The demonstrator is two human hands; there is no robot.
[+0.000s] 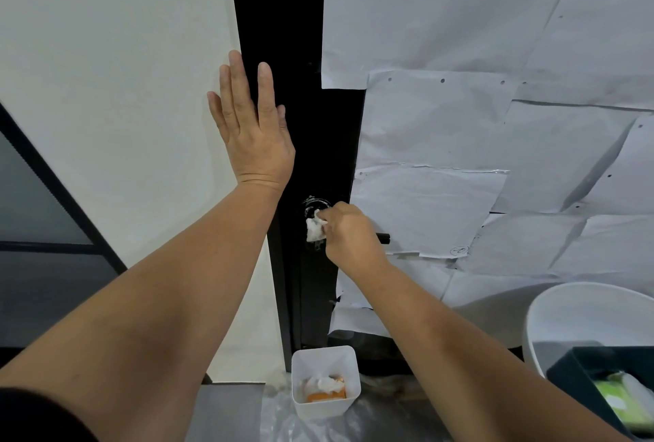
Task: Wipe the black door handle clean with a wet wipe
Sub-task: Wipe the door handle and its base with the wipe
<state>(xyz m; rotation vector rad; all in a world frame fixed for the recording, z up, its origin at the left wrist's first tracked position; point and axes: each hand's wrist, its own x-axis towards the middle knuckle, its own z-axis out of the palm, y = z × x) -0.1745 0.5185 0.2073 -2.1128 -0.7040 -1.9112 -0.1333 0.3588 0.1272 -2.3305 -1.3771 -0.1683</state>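
A person's two bare forearms reach up from the bottom of the frame toward a black door [283, 17] that runs as a tall dark strip through the centre. The left hand [253, 123], in the middle of the frame, lies flat with fingers straight and slightly spread, its palm pressed across the seam between a white wall [106, 52] at left and the black door. Lower and right of centre, the right hand [348, 233] has its fingers curled around a crumpled white wet wipe [314, 228], pressing it against the round base of the black door handle [384, 237]. Only the handle's dark tip shows, poking out to the right of the hand. Overlapping sheets of white paper [495, 52] cover the door across the right half of the frame. At bottom centre stands a small white square bin [323, 363] holding a used wipe and something orange. At lower right sits a white round bowl [566, 303], and beside it a dark box [573, 367] holding a green packet.
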